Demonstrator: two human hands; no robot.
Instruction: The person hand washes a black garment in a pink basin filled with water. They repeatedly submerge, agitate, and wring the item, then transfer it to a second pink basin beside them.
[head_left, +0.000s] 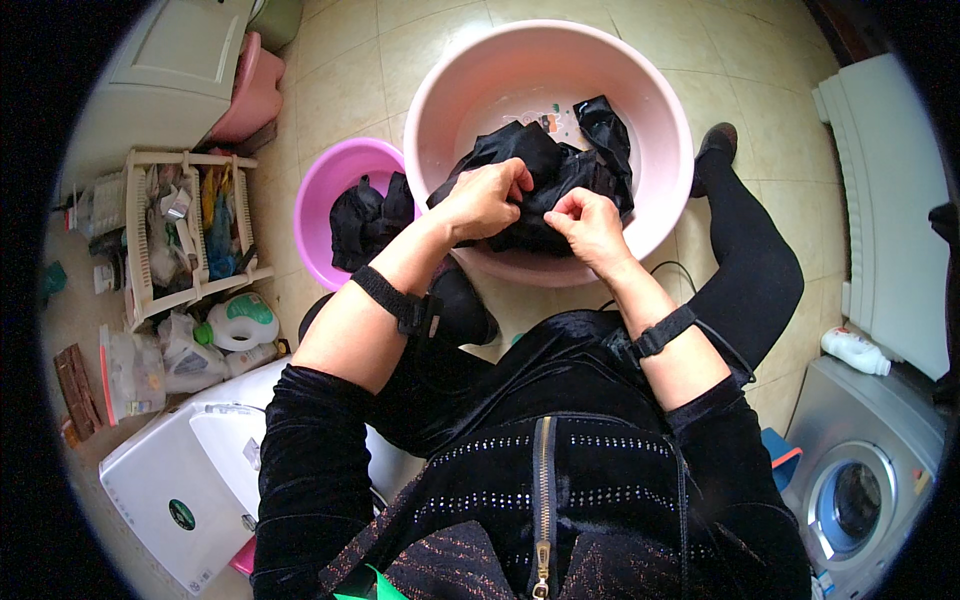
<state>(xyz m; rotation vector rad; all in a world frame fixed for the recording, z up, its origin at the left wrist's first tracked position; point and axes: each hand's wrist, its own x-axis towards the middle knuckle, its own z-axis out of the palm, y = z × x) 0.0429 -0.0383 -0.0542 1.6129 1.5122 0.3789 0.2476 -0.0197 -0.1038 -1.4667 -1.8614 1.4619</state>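
A large light-pink plastic basin (667, 97) stands on the floor before me, with dark, wet-looking cloth (555, 165) bunched inside. Over the cloth's left part, my left hand (491, 199) is bent with its fingers curled down. My right hand (592, 225) is at the near side of the cloth, thumb and forefinger pinched together. Whether either hand grips the fabric is too hard to tell against the black. To the left, a smaller purple-pink basin (309, 217) holds more black cloth (364, 217), partly behind my left forearm.
At left stand a cream plastic rack (139, 247) of bags, a white jug (241, 322) and a white appliance (172, 495). A front-loading washing machine (810, 420) with a white bottle (855, 350) on top is at right. A thin black cable runs near my right forearm.
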